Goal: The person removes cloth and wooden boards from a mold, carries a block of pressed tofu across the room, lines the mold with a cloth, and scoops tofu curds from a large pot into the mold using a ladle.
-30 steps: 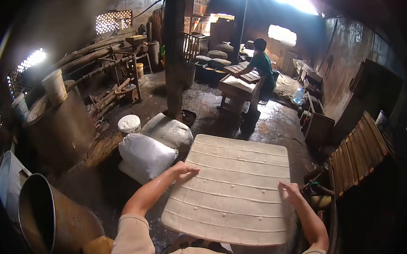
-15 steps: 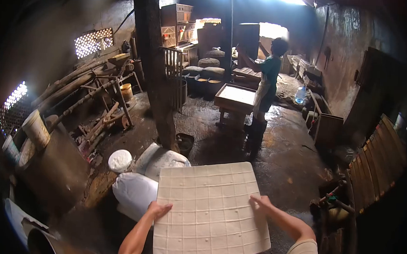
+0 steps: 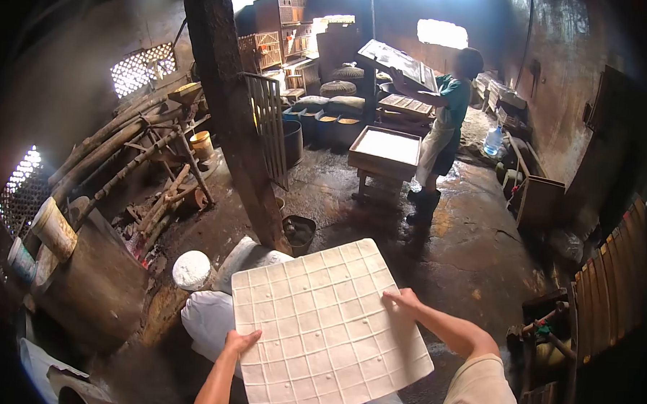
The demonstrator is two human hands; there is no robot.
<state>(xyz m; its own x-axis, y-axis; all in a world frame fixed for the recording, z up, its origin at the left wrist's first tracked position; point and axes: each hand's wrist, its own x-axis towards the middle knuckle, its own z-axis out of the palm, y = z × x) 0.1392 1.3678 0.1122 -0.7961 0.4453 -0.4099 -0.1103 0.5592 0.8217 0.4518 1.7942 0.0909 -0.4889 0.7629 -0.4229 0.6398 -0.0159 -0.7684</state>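
- Far left: lattice opening (image 3: 145, 69) bright in the wall; log rack (image 3: 116, 146) below it, yellow bucket (image 3: 202, 145) just beside its right end.
- Near left: stained plastic bucket (image 3: 55, 228), tilted, at the top of a big drum (image 3: 96, 275).
- Right of drum: bowl of white material (image 3: 191, 270), with a white sack (image 3: 209, 316) on the near side of it.
- Dark wooden post (image 3: 230, 118) stands left of centre, leaning in view.
- Left hand (image 3: 242, 341): pinching the slab's left edge, thumb on the upper face; fingers underneath mostly hidden.
- Near centre: pale grid-ridged slab (image 3: 325, 332), held up between both hands in front of the body, tilted, small bumps on its face. Overlaps the sack in view; contact can't be told.
- Right hand (image 3: 404, 301): pinching the slab's right edge, thumb on top; undersides of fingers not visible.
- Far centre: shallow wooden box (image 3: 383, 163) on legs, white contents. Co-worker (image 3: 452, 110) just right of it, holding up a tilted framed panel (image 3: 399, 63).
- Far right: blue water jug (image 3: 493, 141) by the wall.
- Near right: slatted wooden panel (image 3: 609, 276), upright.
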